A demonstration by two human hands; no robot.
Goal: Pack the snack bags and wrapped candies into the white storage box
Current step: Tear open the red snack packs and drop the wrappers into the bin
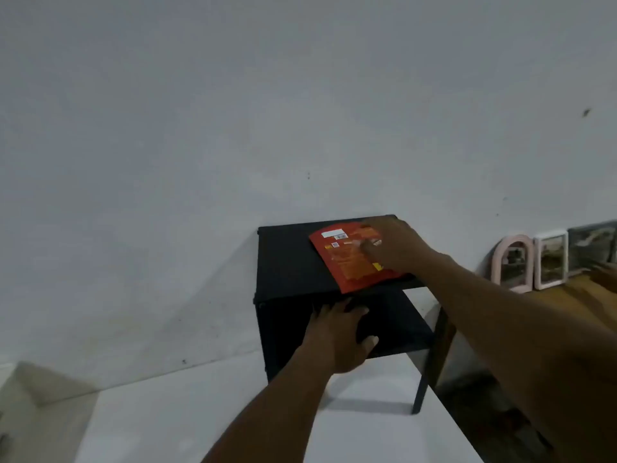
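A flat red snack bag (347,259) with a white label lies on top of a black shelf unit (287,262), its near corner hanging over the front edge. My right hand (394,248) rests on the bag's right side with fingers pressed on it. My left hand (340,335) reaches into the dark opening under the top shelf, fingers spread, nothing visible in it. No white storage box or wrapped candies are in view.
The black shelf unit stands on a white surface (207,422) against a pale wall. To the right, a wooden tabletop (574,302) carries a pink arched frame (514,262) and a white picture frame (551,259).
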